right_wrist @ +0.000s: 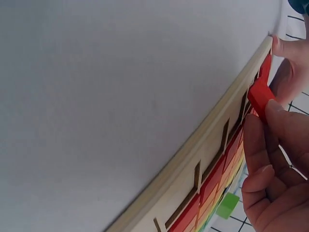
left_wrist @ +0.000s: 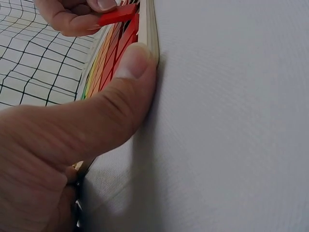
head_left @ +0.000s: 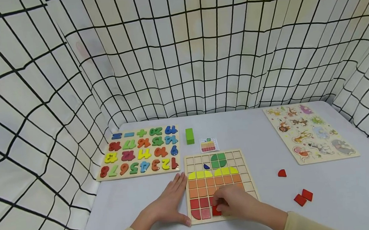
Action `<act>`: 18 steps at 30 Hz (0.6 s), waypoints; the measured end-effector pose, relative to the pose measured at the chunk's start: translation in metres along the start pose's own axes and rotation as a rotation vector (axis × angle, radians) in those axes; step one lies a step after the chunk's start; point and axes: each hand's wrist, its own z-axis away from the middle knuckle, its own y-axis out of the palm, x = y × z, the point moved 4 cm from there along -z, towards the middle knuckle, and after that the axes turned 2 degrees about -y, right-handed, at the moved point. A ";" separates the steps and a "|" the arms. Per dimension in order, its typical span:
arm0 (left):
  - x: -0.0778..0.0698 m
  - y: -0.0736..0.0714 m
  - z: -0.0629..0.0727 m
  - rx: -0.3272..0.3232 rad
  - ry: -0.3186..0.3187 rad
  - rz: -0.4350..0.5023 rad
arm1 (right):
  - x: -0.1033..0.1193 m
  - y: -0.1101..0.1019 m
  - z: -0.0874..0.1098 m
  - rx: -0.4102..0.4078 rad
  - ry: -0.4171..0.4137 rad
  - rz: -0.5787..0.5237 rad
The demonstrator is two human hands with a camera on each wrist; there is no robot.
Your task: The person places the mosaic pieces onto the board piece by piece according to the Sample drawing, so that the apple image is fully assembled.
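A wooden grid board (head_left: 248,177) lies on the table, filled in part with green, yellow, orange and red tiles. My left hand (head_left: 168,203) lies along the board's left edge with straight fingers, its thumb (left_wrist: 134,65) against the near left corner. Between thumb and fingers my right hand (head_left: 236,202) pinches a red square tile (right_wrist: 260,98). That tile is tilted at the board's bottom row, just right of a laid red square (head_left: 205,213). Empty cells show further along this row in the right wrist view. A small dark blue piece (head_left: 206,166) sits near the green tiles (head_left: 218,160).
Right of the board lie a red quarter-round tile (head_left: 282,173) and two red squares (head_left: 300,200). Behind it are a picture card (head_left: 209,145) and a green block (head_left: 189,136). A number puzzle (head_left: 138,153) stands left, an animal puzzle (head_left: 313,133) right. Black netting encloses the table.
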 end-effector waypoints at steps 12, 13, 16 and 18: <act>0.001 0.001 -0.002 0.001 -0.003 -0.009 | 0.006 0.009 -0.003 -0.028 0.010 0.186; 0.001 0.001 -0.002 0.000 -0.002 -0.009 | 0.006 0.009 -0.003 -0.034 0.003 0.202; 0.001 0.001 -0.002 -0.002 -0.001 -0.007 | 0.008 0.009 -0.003 -0.049 -0.020 0.240; 0.001 0.000 -0.002 0.000 -0.002 -0.003 | 0.009 0.008 -0.002 -0.058 -0.021 0.251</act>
